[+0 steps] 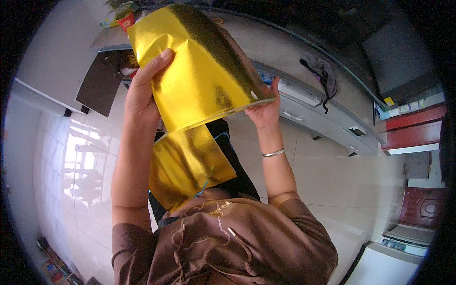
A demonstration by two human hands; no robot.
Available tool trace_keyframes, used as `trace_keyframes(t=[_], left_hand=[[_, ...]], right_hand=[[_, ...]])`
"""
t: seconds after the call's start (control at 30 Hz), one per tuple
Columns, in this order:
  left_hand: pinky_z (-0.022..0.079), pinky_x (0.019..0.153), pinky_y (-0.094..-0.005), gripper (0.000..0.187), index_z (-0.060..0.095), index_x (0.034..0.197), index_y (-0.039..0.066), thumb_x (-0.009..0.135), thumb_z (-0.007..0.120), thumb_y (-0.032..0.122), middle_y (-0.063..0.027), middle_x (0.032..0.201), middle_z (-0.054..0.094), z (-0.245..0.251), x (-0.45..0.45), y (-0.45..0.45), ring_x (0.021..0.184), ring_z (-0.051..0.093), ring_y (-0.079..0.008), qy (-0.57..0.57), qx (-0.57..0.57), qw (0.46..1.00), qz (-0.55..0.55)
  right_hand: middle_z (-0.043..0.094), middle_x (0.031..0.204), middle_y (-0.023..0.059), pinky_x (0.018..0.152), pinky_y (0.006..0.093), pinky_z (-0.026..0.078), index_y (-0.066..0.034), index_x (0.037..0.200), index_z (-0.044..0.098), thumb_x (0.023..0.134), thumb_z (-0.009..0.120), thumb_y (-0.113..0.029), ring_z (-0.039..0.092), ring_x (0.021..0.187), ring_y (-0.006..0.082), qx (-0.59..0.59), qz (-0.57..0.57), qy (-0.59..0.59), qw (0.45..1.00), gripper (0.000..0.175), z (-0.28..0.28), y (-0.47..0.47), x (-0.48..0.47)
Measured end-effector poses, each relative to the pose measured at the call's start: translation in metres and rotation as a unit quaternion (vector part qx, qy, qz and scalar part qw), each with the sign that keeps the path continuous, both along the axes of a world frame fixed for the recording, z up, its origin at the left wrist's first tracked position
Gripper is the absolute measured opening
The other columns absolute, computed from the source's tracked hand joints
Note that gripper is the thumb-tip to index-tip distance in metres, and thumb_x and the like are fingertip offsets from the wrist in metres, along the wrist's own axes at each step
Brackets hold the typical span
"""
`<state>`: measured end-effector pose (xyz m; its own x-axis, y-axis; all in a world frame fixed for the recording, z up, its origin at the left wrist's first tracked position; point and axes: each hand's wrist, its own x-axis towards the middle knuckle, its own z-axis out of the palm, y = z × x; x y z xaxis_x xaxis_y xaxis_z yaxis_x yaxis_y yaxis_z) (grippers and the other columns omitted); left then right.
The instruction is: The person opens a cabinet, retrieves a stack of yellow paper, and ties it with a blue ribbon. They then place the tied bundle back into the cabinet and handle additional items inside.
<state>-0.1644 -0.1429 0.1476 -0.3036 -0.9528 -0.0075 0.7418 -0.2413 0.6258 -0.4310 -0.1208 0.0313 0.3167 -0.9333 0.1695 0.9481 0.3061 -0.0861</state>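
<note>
Shiny gold foil sheets, in what looks like a stack, are held up in front of me between both hands. My left hand grips their left edge, its thumb pressed on the foil and creasing it. At the lower right corner, my right hand supports the sheets from beneath, thumb raised beside the edge; most of its fingers are hidden. More gold foil sheet lies over my lap, with a short blue string near its lower edge.
A long grey counter with drawers runs beyond my hands, bearing a dark strapped cloth item. A red cup stands near its left end. A dark panel is at the left, above the glossy tiled floor.
</note>
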Motion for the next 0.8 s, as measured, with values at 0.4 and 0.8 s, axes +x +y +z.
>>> trace_keyframes(t=[0.4, 0.8], left_hand=[[0.056, 0.082, -0.0338, 0.037, 0.057, 0.114, -0.001, 0.083, 0.071, 0.012, -0.0120, 0.105, 0.067, -0.030, 0.002, -0.022, 0.092, 0.067, -0.0222, -0.064, 0.015, 0.998, 0.027], [0.053, 0.085, -0.0346, 0.033, 0.058, 0.114, 0.002, 0.085, 0.069, 0.014, -0.0095, 0.106, 0.066, -0.065, -0.012, -0.048, 0.094, 0.065, -0.0217, -0.072, 0.036, 0.997, 0.020]], right_hand=[[0.064, 0.118, 0.0134, 0.086, 0.0414, 0.054, -0.0002, 0.118, 0.060, 0.089, 0.046, -0.064, 0.063, 0.104, 0.0283, -0.025, -0.136, 0.093, 0.986, 0.071, 0.018, -0.016, -0.010], [0.059, 0.123, 0.0078, 0.094, 0.0404, 0.047, -0.0049, 0.125, 0.054, 0.086, 0.067, -0.041, 0.057, 0.112, 0.0244, 0.040, -0.299, 0.320, 0.898, 0.054, 0.022, -0.037, 0.000]])
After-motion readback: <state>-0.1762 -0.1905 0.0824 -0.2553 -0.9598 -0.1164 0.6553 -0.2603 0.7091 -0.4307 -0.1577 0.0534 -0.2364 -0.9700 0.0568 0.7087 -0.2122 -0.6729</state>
